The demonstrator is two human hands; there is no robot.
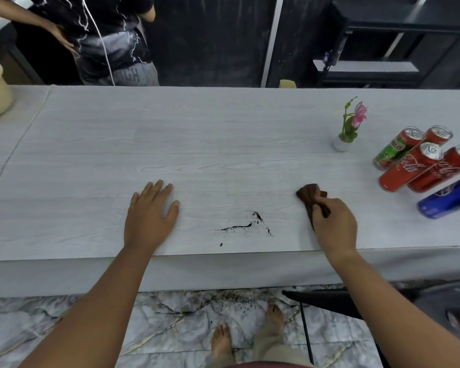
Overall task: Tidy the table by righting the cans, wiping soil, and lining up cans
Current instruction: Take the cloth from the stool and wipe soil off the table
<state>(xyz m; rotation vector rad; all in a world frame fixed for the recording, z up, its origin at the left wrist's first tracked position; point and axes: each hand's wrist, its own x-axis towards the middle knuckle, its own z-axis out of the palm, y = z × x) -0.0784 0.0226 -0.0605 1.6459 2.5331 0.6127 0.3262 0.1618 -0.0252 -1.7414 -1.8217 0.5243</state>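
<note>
Two hands: left hand (150, 213) flat, fingers spread on table (223, 144); right hand (333, 221) clutches brown cloth (310, 195), soil (246, 225) between them.

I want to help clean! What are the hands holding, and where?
The right hand grips a bunched brown cloth by its near end. The left hand lies flat on the table, holding nothing.
</note>
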